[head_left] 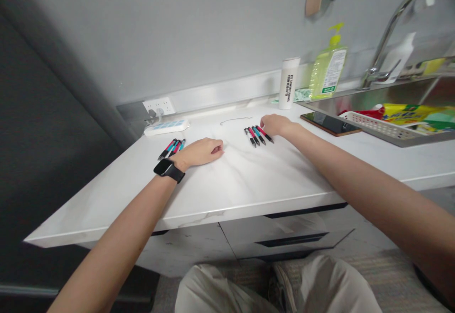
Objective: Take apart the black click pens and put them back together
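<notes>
My left hand (pixel 206 152) rests on the white counter, its fingers curled into a loose fist with nothing showing in it. A black watch (pixel 169 169) is strapped round that wrist. Behind the wrist lies a bunch of pens (pixel 172 148) in red, blue and black, partly covered by the arm. Several more pens (pixel 258 135) lie side by side to the right, with white, red and blue barrels and black grips. My right hand (pixel 276 125) is closed just beside their far right end, close to the outermost red pen. Its fingertips are mostly hidden.
A power strip (pixel 167 127) sits by the wall socket (pixel 159 107). A thin string (pixel 234 120) lies behind the pens. A white bottle (pixel 289 84), soap pump bottle (pixel 329 69), phone (pixel 330 123) and sink (pixel 426 138) with a perforated tray (pixel 377 125) are at the right.
</notes>
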Available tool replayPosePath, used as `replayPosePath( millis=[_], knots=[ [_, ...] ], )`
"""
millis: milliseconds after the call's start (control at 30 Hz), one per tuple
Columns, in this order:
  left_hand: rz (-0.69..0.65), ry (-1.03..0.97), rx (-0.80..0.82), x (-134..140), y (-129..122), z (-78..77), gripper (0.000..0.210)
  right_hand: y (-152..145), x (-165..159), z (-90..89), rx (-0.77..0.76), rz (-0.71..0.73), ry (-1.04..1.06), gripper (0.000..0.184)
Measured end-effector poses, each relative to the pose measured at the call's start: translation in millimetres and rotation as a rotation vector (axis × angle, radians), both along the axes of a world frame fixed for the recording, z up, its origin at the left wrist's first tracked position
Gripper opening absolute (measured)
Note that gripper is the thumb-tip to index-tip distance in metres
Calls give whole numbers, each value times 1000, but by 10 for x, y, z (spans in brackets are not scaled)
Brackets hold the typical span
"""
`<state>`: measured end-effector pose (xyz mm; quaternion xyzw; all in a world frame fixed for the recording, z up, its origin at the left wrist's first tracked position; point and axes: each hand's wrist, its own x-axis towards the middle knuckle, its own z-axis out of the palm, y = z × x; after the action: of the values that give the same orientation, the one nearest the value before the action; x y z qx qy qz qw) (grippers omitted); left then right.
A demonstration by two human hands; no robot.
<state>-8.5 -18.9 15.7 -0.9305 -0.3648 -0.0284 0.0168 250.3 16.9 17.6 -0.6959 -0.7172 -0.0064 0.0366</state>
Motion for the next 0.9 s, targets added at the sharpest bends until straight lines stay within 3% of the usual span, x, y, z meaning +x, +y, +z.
replayPosePath(
  millis=[200, 333, 500, 633, 900],
  knots=[
    [86, 66, 60, 8, -17, 15, 25, 30, 0, 4, 66, 13, 66, 40],
    [428, 191, 254, -227, 67, 116, 30, 67, -51, 6, 165, 156, 231, 30],
    [735, 253, 209, -793, 228, 258, 30, 82, -137, -50, 151, 269, 330, 26],
    [714, 206, 49, -1009, 262, 276, 36, 110, -143, -97, 112, 296, 347, 24],
    [593, 149, -11, -931, 298, 156, 28, 144, -132, -107, 94, 298, 329, 23]
  ],
)
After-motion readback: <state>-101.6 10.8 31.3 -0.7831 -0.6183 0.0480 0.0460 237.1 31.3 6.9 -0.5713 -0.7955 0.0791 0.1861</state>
